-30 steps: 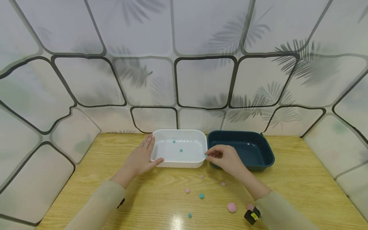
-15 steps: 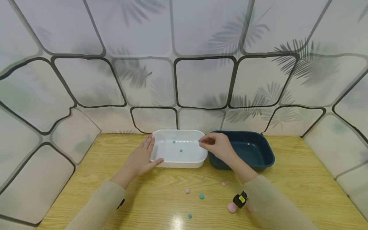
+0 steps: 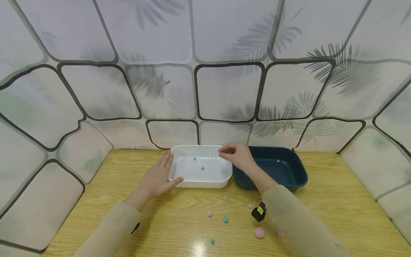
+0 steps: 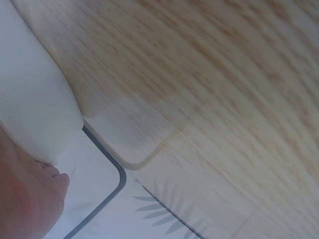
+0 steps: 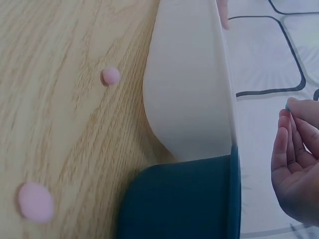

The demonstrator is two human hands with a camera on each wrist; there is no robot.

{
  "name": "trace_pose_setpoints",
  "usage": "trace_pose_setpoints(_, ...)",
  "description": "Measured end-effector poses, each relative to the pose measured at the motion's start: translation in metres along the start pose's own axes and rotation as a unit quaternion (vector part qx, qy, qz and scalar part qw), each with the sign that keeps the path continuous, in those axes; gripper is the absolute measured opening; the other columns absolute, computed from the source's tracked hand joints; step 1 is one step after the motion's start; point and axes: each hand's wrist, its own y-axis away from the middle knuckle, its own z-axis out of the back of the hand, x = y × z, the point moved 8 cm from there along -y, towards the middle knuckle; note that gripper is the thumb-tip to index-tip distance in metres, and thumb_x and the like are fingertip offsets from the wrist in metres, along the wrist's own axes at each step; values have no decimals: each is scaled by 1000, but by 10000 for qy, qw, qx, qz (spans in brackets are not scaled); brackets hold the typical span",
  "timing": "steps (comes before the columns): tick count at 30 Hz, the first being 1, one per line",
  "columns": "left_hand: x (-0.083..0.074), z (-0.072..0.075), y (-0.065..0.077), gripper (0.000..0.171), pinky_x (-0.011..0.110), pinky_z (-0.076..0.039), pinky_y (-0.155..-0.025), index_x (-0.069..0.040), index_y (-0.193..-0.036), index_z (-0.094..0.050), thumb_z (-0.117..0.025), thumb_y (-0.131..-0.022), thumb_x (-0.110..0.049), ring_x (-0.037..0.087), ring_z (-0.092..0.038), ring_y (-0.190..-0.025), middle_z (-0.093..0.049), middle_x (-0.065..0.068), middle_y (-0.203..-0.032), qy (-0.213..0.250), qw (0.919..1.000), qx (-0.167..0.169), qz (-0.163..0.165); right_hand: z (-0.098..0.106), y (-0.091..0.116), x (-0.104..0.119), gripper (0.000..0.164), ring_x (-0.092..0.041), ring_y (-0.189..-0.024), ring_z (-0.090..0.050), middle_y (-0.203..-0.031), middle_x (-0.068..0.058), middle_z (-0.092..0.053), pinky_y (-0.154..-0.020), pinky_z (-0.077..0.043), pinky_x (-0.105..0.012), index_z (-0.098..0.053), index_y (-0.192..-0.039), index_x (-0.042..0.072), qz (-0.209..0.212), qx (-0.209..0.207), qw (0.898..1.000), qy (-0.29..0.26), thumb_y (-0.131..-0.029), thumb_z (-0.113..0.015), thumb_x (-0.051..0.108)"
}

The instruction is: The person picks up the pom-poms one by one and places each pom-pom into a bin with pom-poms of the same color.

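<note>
In the head view, a white basin (image 3: 199,184) stands left of a dark blue basin (image 3: 290,180). My left hand (image 3: 155,178) rests on the white basin's left end, fingers straight along the rim and thumb over the front corner. Over that basin's back right corner, my right hand (image 3: 239,157) pinches a tiny teal ball (image 3: 219,152) between thumb and fingertips. The right wrist view shows this teal ball (image 5: 287,106) at the fingertips, above rim height. Two teal balls, one of them in the middle (image 3: 202,168), lie in the white basin. One pink ball (image 3: 278,161) lies in the blue basin.
On the wooden table (image 3: 167,225) in front of the basins lie several loose pink and teal balls, among them a larger pink ball (image 3: 259,232) and a teal ball (image 3: 226,219). A patterned wall covering (image 3: 224,92) rises right behind the basins.
My right hand has moved up and left with the teal ball, from the gap between the basins to above the white basin's back right corner. My left hand has stayed in place.
</note>
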Motion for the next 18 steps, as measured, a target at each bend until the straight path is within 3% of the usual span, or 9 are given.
trace_pose_setpoints(8, -1, 2, 1, 102, 56, -27, -132, 13, -164, -17, -55, -104, -60, 46, -16, -164, -14, 31, -174, 41, 10000, -54, -16, -7, -13, -11, 19, -31, -97, -73, -106, -15, -81, -81, -62, -38, -83, -110, 6, -397, -62, 9991, -106, -97, -80, 19)
trace_pose_setpoints(18, -1, 2, 1, 102, 55, -27, -133, 12, -164, -17, -56, -103, -60, 45, -17, -164, -14, 30, -174, 12, 10000, -71, 5, -20, -16, -22, 16, -30, -96, -74, -105, -16, -80, -82, -63, -37, -82, -109, 4, -404, 26, 9990, -174, -96, -80, 14)
